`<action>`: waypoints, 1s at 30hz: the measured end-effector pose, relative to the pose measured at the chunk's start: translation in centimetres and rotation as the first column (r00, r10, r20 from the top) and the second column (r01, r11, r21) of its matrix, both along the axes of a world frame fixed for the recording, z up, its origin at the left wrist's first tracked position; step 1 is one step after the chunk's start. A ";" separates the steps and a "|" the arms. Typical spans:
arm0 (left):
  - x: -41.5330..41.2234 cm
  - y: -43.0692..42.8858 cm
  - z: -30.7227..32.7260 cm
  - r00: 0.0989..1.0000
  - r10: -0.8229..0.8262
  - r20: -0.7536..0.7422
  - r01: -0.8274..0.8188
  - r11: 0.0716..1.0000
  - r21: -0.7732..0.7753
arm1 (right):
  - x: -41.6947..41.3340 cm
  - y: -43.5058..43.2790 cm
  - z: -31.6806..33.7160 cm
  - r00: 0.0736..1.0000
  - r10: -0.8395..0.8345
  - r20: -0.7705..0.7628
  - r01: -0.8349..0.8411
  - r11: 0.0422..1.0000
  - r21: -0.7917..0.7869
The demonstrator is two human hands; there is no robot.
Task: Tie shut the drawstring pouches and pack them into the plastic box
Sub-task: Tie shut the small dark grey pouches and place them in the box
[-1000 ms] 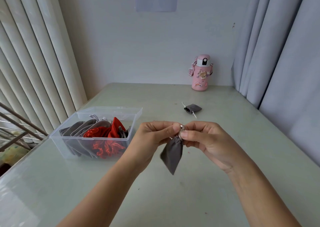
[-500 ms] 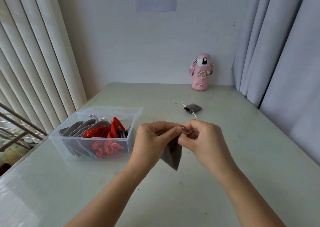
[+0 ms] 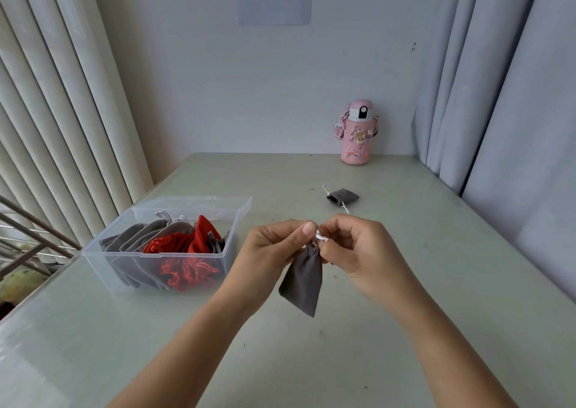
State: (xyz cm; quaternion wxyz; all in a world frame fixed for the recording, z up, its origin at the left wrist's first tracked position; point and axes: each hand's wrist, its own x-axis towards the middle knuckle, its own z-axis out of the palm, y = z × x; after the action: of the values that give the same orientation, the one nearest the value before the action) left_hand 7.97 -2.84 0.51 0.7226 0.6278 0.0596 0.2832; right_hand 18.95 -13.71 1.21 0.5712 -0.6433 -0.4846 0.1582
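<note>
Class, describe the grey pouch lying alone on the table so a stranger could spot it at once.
On the pale green table, find the pink bottle at the far edge by the wall. Just in front of it lies a small grey pouch. Unlike the held pouch and those in the plastic box, it lies alone, strings trailing.

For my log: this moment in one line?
tying | left grip, right grip: pinch cord | pouch hanging | box part-filled | spare pouch on table
</note>
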 end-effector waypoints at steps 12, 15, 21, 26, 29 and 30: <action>-0.2 -0.1 0.4 0.966 0.254 0.059 -0.260 0.933 0.248 | 0.0 0.3 -0.1 0.849 0.251 -0.465 -0.260 0.964 0.046; -0.2 -0.1 0.5 0.952 0.297 0.073 -0.304 0.897 0.320 | 0.2 0.4 0.0 0.764 0.260 -0.590 -0.287 0.957 0.050; -0.4 -0.3 0.4 0.949 0.304 0.091 -0.314 0.866 0.389 | 0.6 -0.1 0.2 0.767 0.280 -0.578 -0.323 0.946 0.029; -0.4 -0.5 0.6 0.975 0.220 0.040 -0.223 0.936 0.273 | 0.8 -0.4 0.5 0.753 0.293 -0.589 -0.332 0.942 0.045; -0.4 -0.6 0.6 0.994 0.113 0.003 -0.112 0.979 0.170 | 0.9 -0.5 0.6 0.773 0.289 -0.565 -0.320 0.946 0.047; -0.5 -0.5 0.6 0.997 0.075 -0.008 -0.073 0.987 0.146 | 0.9 -0.6 0.5 0.792 0.278 -0.544 -0.309 0.950 0.036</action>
State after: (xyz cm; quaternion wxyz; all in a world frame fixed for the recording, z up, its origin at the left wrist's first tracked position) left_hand 7.48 -3.38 1.11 0.6635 0.6781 0.0671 0.3091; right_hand 19.89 -14.28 1.74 0.6354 -0.5043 -0.3924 0.4336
